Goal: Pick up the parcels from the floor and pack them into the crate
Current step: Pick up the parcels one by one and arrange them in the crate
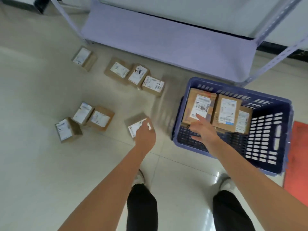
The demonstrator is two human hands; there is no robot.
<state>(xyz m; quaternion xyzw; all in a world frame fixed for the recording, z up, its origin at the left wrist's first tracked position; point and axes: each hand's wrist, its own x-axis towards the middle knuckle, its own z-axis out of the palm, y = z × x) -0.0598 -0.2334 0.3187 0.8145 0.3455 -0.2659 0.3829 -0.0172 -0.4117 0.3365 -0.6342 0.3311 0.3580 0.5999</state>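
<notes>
A small brown parcel [135, 125] with a white label is gripped on the floor by the left hand [145, 136]. Label print is too blurred to be read. Three labelled parcels [216, 110] are held in the blue crate [266, 130], where the right hand [204, 130] is spread, fingers straight.

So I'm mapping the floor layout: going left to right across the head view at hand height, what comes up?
Cluster of three parcels → parcel under the left hand → left hand → right hand → blue crate → red mat.
</notes>
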